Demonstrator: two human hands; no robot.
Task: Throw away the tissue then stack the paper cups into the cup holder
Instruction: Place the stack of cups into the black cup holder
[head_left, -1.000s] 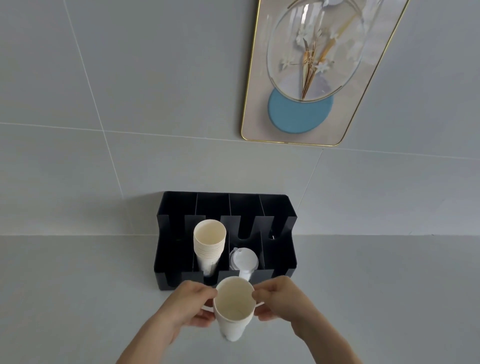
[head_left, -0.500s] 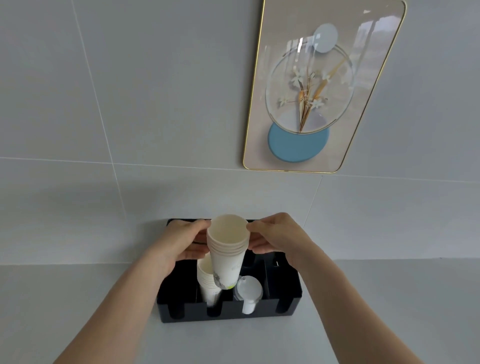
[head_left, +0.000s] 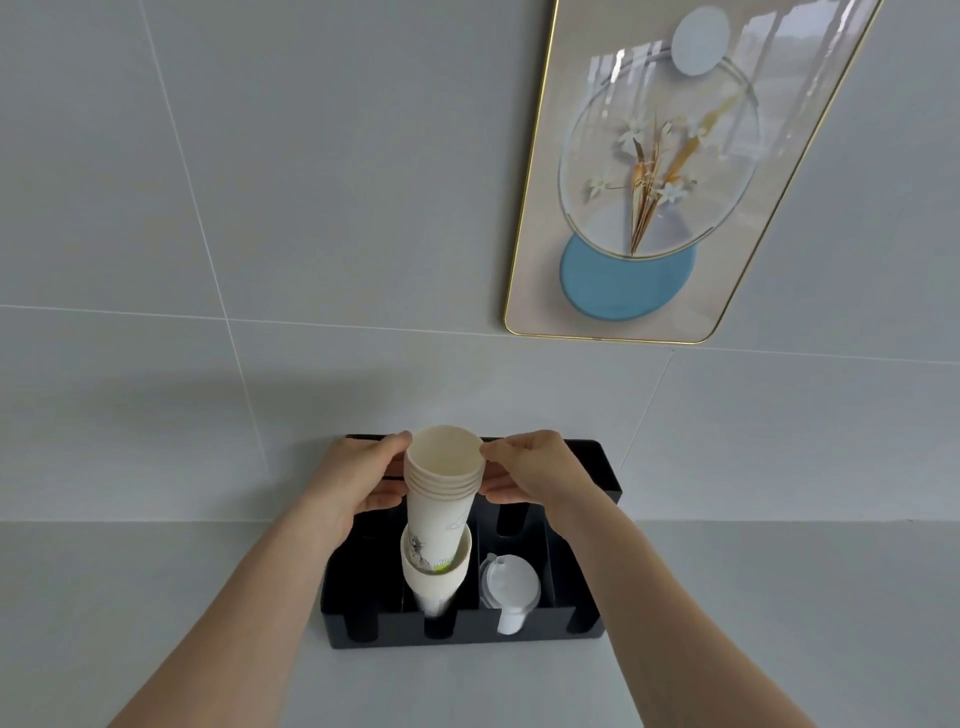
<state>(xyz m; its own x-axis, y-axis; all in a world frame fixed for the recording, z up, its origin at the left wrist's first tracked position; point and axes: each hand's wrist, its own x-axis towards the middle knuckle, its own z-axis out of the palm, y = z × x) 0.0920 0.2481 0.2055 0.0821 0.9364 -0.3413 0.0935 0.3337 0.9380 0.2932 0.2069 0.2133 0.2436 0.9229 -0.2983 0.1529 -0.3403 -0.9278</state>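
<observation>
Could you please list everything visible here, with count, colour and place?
held cup stack: several nested, cream-white, bottom entering the cups in the holder
cups in holder: count unclear, cream-white, second slot from left
cup holder: one, black, on counter against wall
lids: count unclear, white, slot right of the cups
framed picture: one, gold-edged, on wall, upper right
counter: one, grey
left hand: gripping stack's left side
right hand: gripping stack's right side

No readable text or labels
</observation>
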